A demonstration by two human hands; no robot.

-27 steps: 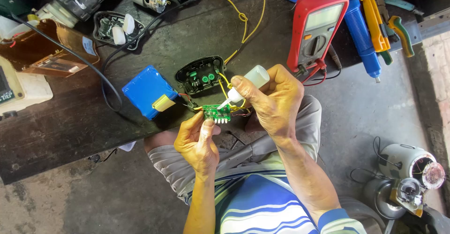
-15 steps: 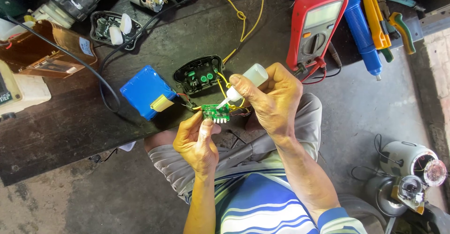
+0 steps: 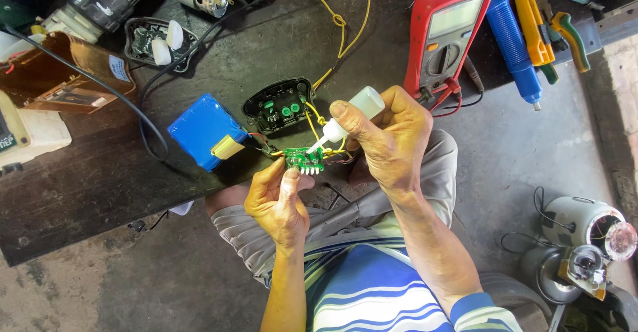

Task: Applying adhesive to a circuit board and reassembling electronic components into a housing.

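White squeeze bottle [image 3: 349,116] nozzle touches green circuit board [image 3: 304,160].

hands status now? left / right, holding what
Left hand: closed, fingers pinching the small green circuit board.
Right hand: closed around a small white squeeze bottle, nozzle tip at the board.

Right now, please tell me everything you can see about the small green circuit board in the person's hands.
The small green circuit board is a thin rectangle with tiny parts on its face and a row of pale pins along its lower edge. The left hand pinches it between thumb and fingers, just off the front edge of the dark table. Yellow and red wires run from it toward the open black housing. The nozzle of the white squeeze bottle, held by the right hand, points at its upper right corner.
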